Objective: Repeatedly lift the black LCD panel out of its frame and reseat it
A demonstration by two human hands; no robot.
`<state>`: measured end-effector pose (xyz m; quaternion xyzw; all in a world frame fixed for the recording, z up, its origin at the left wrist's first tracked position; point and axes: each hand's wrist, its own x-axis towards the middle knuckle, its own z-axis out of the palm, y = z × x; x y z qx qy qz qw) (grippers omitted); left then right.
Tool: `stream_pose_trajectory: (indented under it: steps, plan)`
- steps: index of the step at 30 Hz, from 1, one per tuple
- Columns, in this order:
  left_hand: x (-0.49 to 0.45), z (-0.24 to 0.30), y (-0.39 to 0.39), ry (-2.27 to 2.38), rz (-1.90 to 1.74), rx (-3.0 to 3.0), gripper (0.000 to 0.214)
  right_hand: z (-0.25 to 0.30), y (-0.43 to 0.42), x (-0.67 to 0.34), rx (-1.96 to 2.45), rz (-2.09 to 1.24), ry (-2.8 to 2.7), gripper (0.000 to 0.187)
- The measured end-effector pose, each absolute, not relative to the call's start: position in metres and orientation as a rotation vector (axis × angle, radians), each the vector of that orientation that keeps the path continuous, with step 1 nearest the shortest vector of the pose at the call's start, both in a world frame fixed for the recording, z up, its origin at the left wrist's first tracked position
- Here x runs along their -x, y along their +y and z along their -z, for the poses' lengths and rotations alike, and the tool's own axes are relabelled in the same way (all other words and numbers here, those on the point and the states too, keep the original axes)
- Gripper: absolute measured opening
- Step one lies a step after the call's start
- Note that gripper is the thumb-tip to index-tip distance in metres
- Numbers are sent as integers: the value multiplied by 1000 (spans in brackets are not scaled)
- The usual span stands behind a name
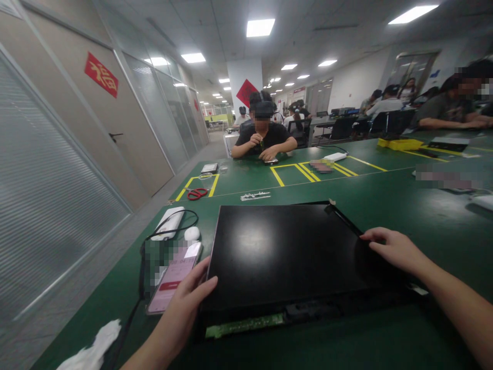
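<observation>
A flat black screen panel lies on the green table in front of me, with a green circuit strip showing along its near edge. My left hand is pressed against the panel's near left edge, thumb on top, fingers closed on the edge. My right hand rests on the panel's right side, fingers together and bent at a loose black bezel strip that stands off the far right corner.
Left of the panel lie a lit phone, a white mouse, a white power bank with black cable, and a white cloth. Red scissors sit in a yellow-taped box. Across the table a person works; others sit at right.
</observation>
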<state>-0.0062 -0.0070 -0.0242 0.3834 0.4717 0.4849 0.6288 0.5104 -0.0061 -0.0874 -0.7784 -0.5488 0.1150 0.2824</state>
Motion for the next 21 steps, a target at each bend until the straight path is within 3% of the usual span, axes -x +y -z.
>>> stream_pose_trajectory:
  steps: [21]
  plan:
    - [2,15,-12,1147,-1094,-911,70,91,-7,-509,2068,-276,-1460,25]
